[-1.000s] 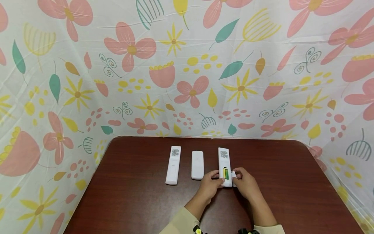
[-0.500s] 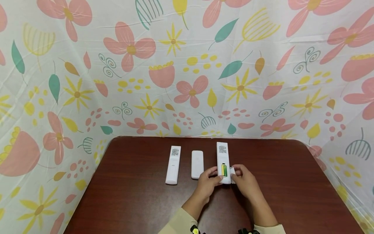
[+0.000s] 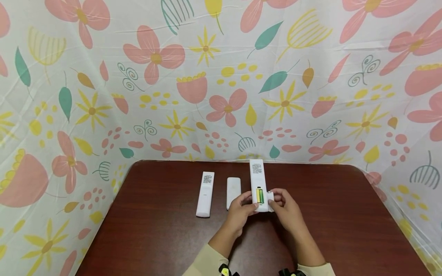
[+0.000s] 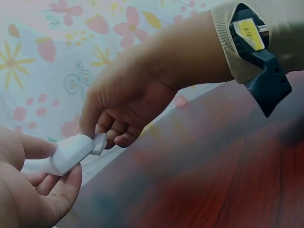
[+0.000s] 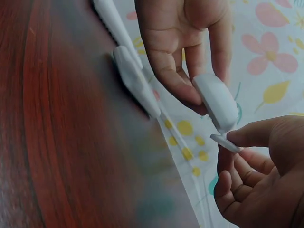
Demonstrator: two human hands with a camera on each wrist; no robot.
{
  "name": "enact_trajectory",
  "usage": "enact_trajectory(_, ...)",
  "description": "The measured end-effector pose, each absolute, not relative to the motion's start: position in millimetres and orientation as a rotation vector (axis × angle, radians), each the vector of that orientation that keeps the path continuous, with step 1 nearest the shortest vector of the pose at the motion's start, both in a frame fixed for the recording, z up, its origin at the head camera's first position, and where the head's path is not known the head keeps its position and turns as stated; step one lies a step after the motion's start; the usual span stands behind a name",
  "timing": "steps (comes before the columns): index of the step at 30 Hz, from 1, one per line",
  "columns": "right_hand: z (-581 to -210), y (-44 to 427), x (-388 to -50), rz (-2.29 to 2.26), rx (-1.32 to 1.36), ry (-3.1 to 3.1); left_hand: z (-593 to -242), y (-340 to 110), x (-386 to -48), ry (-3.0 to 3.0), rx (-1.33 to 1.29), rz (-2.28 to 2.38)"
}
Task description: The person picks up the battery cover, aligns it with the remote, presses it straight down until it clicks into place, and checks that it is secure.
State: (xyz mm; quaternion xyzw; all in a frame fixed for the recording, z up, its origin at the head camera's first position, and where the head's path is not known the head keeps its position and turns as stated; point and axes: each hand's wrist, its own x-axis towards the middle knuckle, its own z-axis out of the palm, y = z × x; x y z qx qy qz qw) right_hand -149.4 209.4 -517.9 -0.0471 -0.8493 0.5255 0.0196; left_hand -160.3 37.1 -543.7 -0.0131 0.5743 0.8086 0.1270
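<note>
A white remote control (image 3: 257, 178) stands raised over the table, its back facing me and its battery compartment uncovered. Green and yellow batteries (image 3: 259, 196) show inside it. My left hand (image 3: 238, 211) grips the remote's lower end, thumb on the near face and fingers behind. Beside the remote's right edge, my right hand (image 3: 287, 210) pinches a small white battery cover (image 3: 271, 197). In the right wrist view the cover (image 5: 224, 142) sits close to the remote's end (image 5: 217, 102); whether they touch I cannot tell. The left wrist view shows both hands near that end.
Two more white remotes lie on the brown table (image 3: 165, 230): a long one (image 3: 205, 194) at the left, and a shorter one (image 3: 233, 191) partly behind my left hand. Flower-patterned cloth (image 3: 221, 76) hangs along the table's back and sides.
Both hands have lifted the remote and the battery cover a little, up and to the left in the head view. The two remotes on the table have stayed put.
</note>
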Motion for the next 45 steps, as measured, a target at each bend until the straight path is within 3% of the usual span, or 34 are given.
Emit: enact_trajectory(45,-500,156,-161,1.821,0.148,-2.37,-530,-4,-154,1.561,0.026,2.414)
